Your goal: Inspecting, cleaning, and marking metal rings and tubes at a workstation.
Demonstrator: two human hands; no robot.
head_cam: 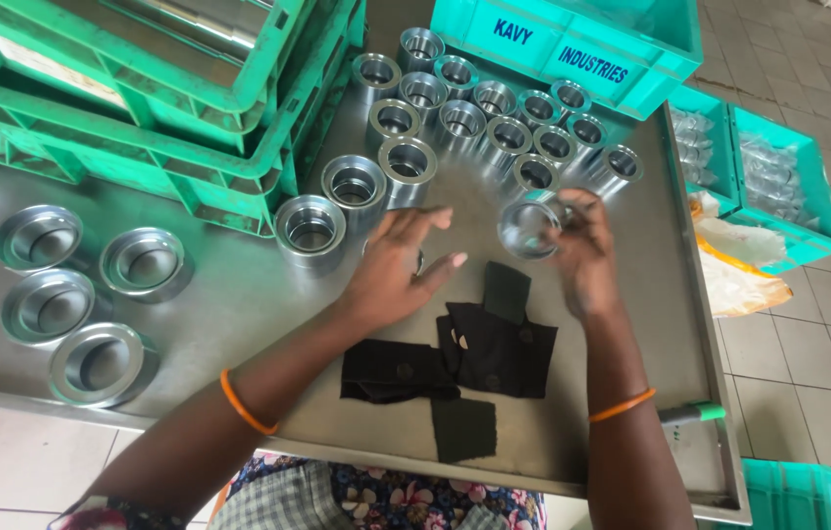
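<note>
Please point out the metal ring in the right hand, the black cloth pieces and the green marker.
metal ring [527, 229], head view, on its shiny side wall.
black cloth pieces [494, 348], head view, on the largest piece.
green marker [695, 413], head view, on its barrel.

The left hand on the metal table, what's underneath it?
Under the left hand a small curved edge of a metal ring shows by the fingers, on the steel table. The palm covers the rest.

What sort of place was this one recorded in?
Most likely a small factory or workshop bench. Rows of identical machined metal sleeves stand on a steel table, green plastic crates are stacked beside them, and the right hand holds one sleeve above black cloth pieces.
</note>
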